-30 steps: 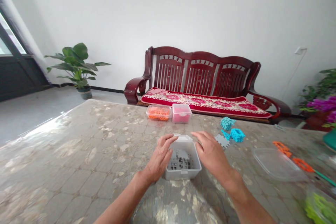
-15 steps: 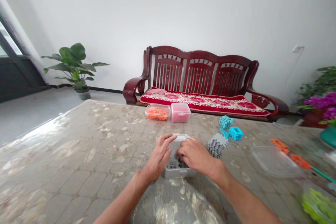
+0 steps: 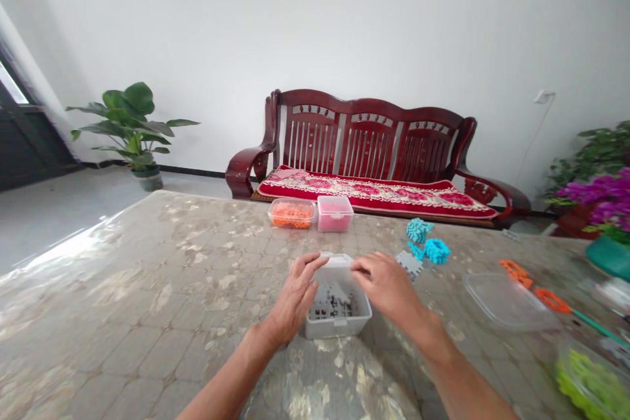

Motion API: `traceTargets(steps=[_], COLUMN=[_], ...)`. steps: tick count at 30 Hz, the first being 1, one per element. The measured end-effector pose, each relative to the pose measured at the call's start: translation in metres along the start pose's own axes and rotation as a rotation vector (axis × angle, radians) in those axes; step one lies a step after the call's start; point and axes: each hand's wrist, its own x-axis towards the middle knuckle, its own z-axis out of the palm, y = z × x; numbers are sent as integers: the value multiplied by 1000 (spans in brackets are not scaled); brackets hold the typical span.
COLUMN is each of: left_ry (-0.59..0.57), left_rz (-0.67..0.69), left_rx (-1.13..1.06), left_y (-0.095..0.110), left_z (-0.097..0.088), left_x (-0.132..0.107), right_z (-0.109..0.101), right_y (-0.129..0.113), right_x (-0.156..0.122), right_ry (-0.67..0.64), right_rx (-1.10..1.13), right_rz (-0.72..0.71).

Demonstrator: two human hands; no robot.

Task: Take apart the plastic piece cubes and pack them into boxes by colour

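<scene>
A small clear box (image 3: 337, 323) with several grey interlocking pieces (image 3: 331, 305) inside stands on the table in front of me. My left hand (image 3: 295, 298) curls round the box's left wall, thumb at the far rim. My right hand (image 3: 388, 289) hovers over the box's right rim with its fingertips bunched together near the far corner; what they pinch, if anything, is hidden. A flat grey piece (image 3: 411, 261) lies just right of that hand.
Cyan built pieces (image 3: 426, 243) lie behind the grey one. An orange-filled box (image 3: 292, 213) and a pink one (image 3: 335, 213) stand at the far edge. At the right are a clear lid (image 3: 506, 302), orange pieces (image 3: 531, 282) and green pieces (image 3: 590, 380). A wooden bench (image 3: 369, 157) stands beyond.
My right hand dipped into the box half a second ago and has now lifted back to the right rim. My left hand has stayed on the box's left side.
</scene>
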Motion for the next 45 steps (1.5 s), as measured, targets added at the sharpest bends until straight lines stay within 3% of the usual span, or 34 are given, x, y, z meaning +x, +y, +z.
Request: traceTargets(steps=[2,4,9,14,21,29,34,39,45], left_ry=[-6,-10,-5,-9,-16,-20,-1,10,41], left_rz=[-7,-11,-22,-15,-9,-10,-19,-11,-37], left_rx=[-7,-17,-30,-27,-3,-14,-19,-48,-103], left_y=[-1,0,4,6,2,2,5,9,5], left_z=[0,0,-2,-4,-2,-2,-3,-4,1], left_x=[0,0,2,2,-1,-1,1,0,-4], right_z=[-8,-15,-22,-17,-19,-17,-13,-16,-13], right_y=[24,50,87,93,88,95,101,74,-4], right_x=[-7,-14,-27,-29,-25,-23,-24,-23,-15], right_ry=[179,266,155,89,176,14,34,170,15], right_rx=[-15,-127,-378,-391,-347,-326,-274,-73,174], right_rz=[136,223,387,416,394,435,435,318,31])
